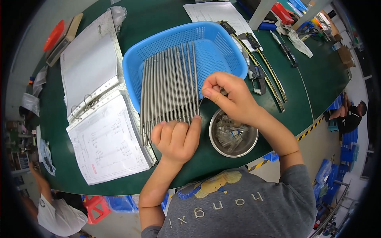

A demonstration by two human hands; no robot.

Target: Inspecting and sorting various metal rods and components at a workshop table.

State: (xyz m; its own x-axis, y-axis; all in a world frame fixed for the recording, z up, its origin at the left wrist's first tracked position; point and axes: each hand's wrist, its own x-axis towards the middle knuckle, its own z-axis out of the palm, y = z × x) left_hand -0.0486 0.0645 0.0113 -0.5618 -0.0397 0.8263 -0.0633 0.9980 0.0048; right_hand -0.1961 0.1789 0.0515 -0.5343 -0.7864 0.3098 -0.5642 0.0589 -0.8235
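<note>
A row of long grey metal rods (164, 85) lies side by side across a blue perforated plastic basket (133, 63), with the near ends sticking out over its near side. My left hand (176, 141) is closed at those near ends, its index finger against the end of the rightmost rod (195, 79). Just above that fingertip, my right hand (232, 97) pinches a thin metal pin (200, 102) close to the same rod. Whether the pin's tip enters the rod is too small to tell. Beside my right wrist stands a round metal bowl (211, 139) holding several clear plastic tubes (230, 137).
To the left lies an open ring binder (107, 135) with printed sheets. Right of the basket are a micrometer (258, 77) and two calipers (270, 75). A white glove (299, 43) and a red bin (281, 14) sit farther right. Other people are at both sides.
</note>
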